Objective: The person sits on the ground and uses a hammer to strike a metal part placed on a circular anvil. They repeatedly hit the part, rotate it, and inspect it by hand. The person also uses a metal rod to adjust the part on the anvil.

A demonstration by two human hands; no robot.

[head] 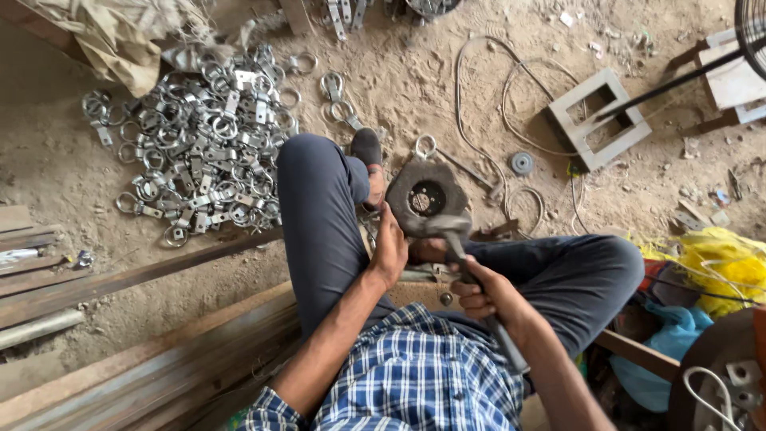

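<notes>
Head view, person seated on a sandy floor, legs drawn up, both bare hands at work between the knees. I note the right hand [479,291] clenched round the handle of a hammer [456,233]; the handle's long axis runs from the forearm at lower right up and left to the head, which sits at the lower rim of a dark round iron block [427,195] with a centre hole, used as an anvil. Hammer head is touching or just above the block; can't tell which, some blur there. Left hand [388,251] is pressed against the block's left edge, fingers curled as if pinching a small part at the strike point, but the part itself is hidden, so I can't tell what it grips, if anything. Key relation: strike point lies up and left of the right-hand grip, in line with the handle; the left hand is the nearer of the 2, just beside the hammer head. A foot in a dark shoe [368,152] rests just left of the block. Well apart to the upper left, approx. 1 large heap of metal ring clamps [199,152]. 1 loose ring clamp [425,146] lies just above the block. Steel bars [120,279] lie at left, a grey square frame [598,120] upper right, yellow plastic [722,267] at right.
</notes>
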